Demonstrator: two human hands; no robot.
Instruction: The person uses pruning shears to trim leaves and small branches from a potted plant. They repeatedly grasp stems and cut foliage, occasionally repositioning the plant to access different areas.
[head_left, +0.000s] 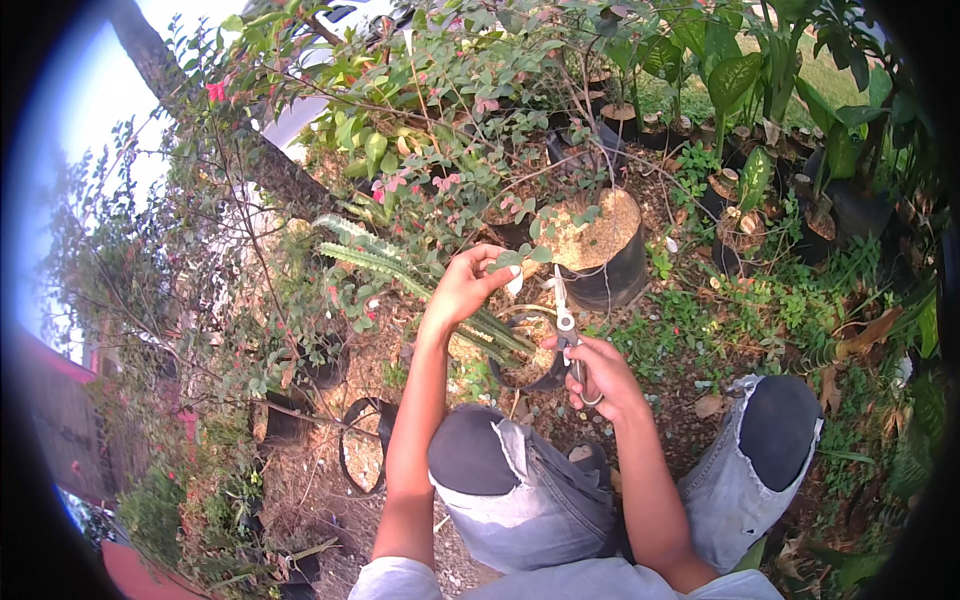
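Pinched between thumb and fingers, a small leafy twig (508, 260) is held by my left hand (471, 283); a pale leaf (515, 282) hangs at the thumb tip. A pair of pruning shears (565, 322) is gripped in my right hand (609, 375), blades pointing up and away from me. The blade tips are beside the twig and in front of a large black grow bag (609, 279) filled with light brown material. Whether the blades touch a stem cannot be told. Below the hands, a ridged cactus (390, 268) leans left out of a smaller black pot (544, 382).
Thin branches of a pink-flowered shrub (450, 150) spread over the far side. Broad-leaved potted plants (739, 82) stand at the far right, with cut stumps in black bags (739, 232) nearer. Another black grow bag (366, 450) sits at left, close to my knee (472, 454).
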